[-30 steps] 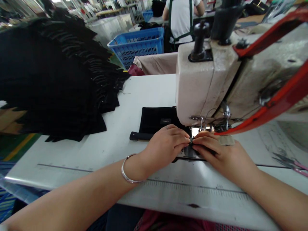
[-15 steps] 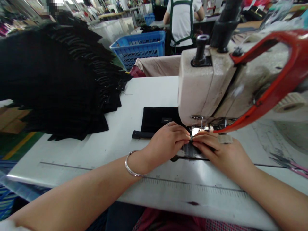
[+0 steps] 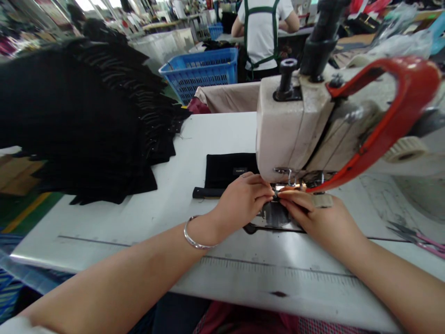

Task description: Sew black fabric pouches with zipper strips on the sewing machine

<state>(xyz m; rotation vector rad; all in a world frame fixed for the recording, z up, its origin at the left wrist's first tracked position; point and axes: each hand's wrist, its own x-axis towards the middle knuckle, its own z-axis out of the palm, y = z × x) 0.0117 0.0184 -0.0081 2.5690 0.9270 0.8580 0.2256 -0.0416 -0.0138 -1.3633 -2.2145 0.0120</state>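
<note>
Under the head of the sewing machine (image 3: 283,130) lies a piece of black fabric (image 3: 222,169) with a small label and a folded strip along its near edge. My left hand (image 3: 245,199), a silver bangle at its wrist, pinches the near edge of this fabric close to the needle. From the other side my right hand (image 3: 309,208) pinches the same edge, its fingertips almost meeting the left ones. The fabric between the fingertips is mostly hidden. A pale band shows on a right finger.
A tall pile of black fabric pieces (image 3: 86,120) hangs over the table's left side. Pink-handled scissors (image 3: 417,236) lie at the right. Behind the white table (image 3: 167,222) stand a blue plastic basket (image 3: 201,69) and a seated person (image 3: 262,35) facing away.
The view has shifted slightly, so the machine sits a little lower. Both hands stay pinched at the fabric edge near the needle, with only a slight shift.
</note>
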